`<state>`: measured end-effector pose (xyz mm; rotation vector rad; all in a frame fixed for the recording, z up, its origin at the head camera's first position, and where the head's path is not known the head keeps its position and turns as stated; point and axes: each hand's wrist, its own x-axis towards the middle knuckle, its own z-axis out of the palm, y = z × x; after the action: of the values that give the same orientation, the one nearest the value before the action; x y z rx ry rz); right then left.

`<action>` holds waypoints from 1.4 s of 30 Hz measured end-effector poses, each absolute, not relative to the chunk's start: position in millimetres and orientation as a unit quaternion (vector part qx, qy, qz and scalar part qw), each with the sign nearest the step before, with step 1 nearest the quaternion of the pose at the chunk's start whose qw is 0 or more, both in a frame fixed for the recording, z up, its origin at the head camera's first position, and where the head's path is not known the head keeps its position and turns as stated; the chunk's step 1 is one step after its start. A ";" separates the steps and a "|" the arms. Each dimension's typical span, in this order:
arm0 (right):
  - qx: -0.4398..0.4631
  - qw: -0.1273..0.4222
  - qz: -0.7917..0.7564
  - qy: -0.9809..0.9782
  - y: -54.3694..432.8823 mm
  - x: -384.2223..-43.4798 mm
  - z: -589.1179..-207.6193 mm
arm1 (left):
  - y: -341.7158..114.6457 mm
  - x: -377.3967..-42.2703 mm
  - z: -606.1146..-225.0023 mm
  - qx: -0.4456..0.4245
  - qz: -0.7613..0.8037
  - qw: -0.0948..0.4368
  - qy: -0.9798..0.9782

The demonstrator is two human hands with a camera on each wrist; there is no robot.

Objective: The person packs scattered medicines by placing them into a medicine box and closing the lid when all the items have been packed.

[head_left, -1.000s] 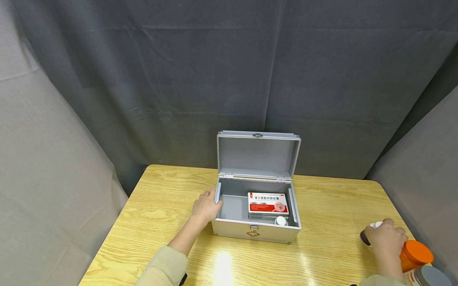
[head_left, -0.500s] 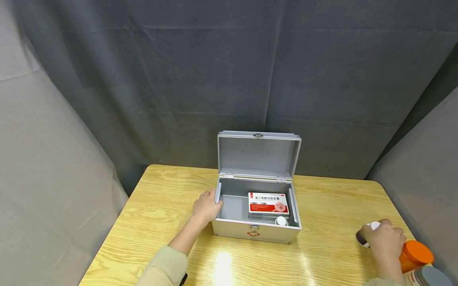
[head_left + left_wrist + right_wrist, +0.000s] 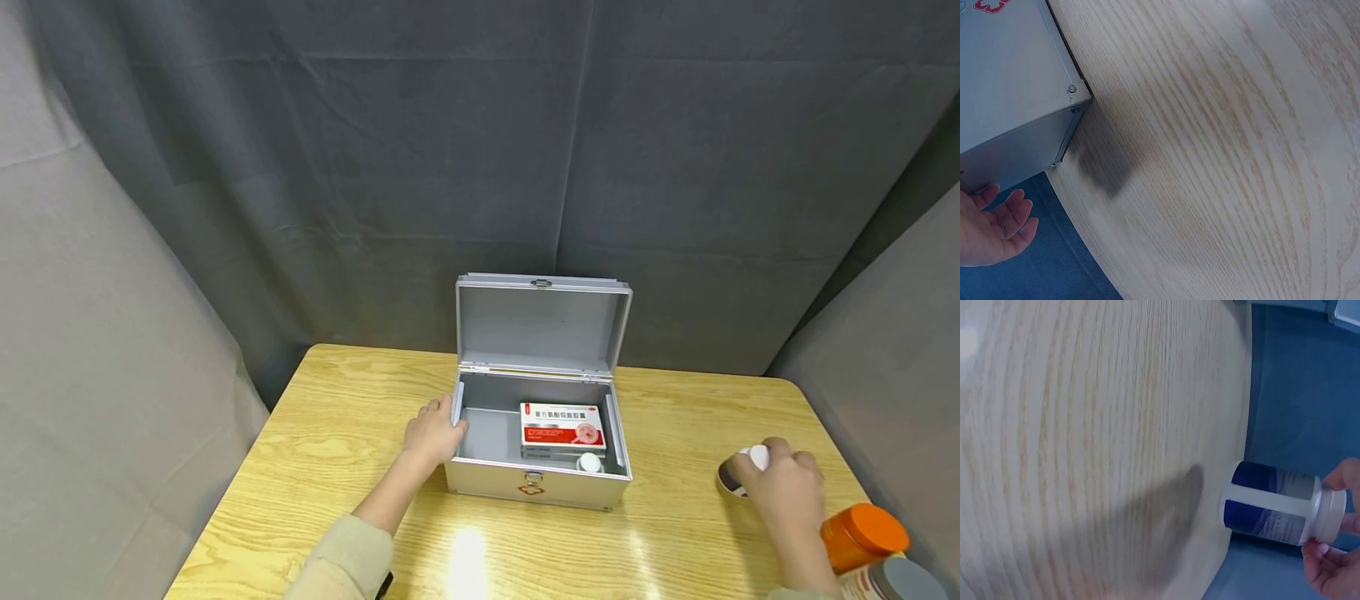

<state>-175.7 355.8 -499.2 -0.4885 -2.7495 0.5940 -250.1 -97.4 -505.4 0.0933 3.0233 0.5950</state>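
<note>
Holding a white bottle [image 3: 1279, 509] by its cap, our right hand [image 3: 780, 492] has it lifted off the table [image 3: 337, 433] near the right edge, well apart from the metal case [image 3: 536, 487]. Our left hand [image 3: 433, 432] rests with relaxed fingers on the case's left wall. Inside the open case lie a red-and-white box [image 3: 562, 427] and a small white cap [image 3: 588, 462]. An orange-lidded jar [image 3: 862, 533] stands just beside our right wrist.

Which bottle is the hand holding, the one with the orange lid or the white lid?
The white-lidded bottle with the dark blue label; the right hand grips it. The orange-lidded bottle stands untouched near the table's corner.
</note>
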 end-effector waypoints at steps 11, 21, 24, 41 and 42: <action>-0.057 0.183 0.189 -0.963 335.6 -178.4 -478.0 | -98.1 -249.6 -503.6 0.034 0.191 0.027 0.981; 0.002 0.191 0.198 -0.961 312.2 -182.2 -448.7 | -97.2 -249.4 -503.2 0.034 0.189 0.027 0.981; 0.017 0.193 0.199 -0.961 303.1 -183.2 -439.0 | -97.1 -249.1 -503.4 0.034 0.189 0.026 0.981; 0.114 0.282 0.203 -0.931 252.7 -195.9 -415.0 | -98.0 -249.3 -504.6 0.033 0.197 0.030 0.979; 0.120 0.284 0.204 -0.929 249.8 -196.8 -414.4 | -98.1 -249.4 -504.5 0.033 0.197 0.031 0.979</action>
<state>-196.8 249.8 -414.4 0.3208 -2.4858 0.5471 -249.4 -98.1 -504.5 0.1027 3.0184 0.6057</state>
